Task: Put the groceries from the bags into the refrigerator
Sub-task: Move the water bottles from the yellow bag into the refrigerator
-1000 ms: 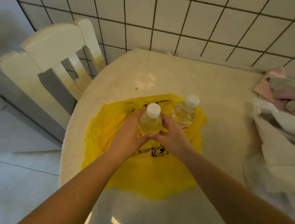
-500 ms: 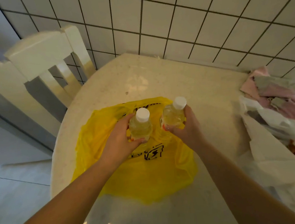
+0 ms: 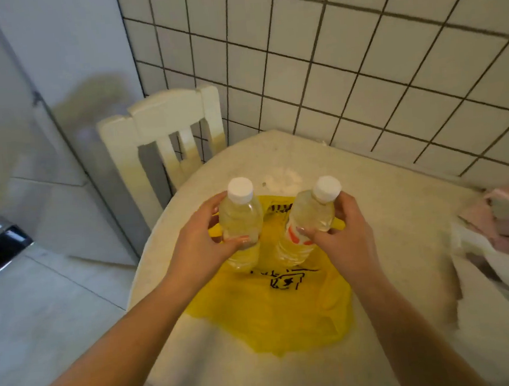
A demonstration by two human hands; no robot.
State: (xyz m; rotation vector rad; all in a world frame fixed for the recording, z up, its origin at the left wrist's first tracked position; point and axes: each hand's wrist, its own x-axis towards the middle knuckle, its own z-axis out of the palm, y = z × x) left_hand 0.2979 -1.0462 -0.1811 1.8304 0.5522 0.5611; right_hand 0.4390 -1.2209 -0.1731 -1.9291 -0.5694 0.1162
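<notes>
Both arms reach out. The left hand (image 3: 197,243) grips one clear bottle (image 3: 241,224); the right hand (image 3: 342,237) grips another bottle (image 3: 307,219) at its 3 o'clock. White caps, pale drink, above the yellow bag (image 3: 274,307).

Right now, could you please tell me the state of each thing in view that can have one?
Left hand: grips the left bottle.
Right hand: grips the right bottle.
Left bottle: capped, upright, held above the bag.
Right bottle: capped, tilted, held above the bag.
Yellow bag: lying flat on the table.
White bag: crumpled at the table's right edge.
</notes>
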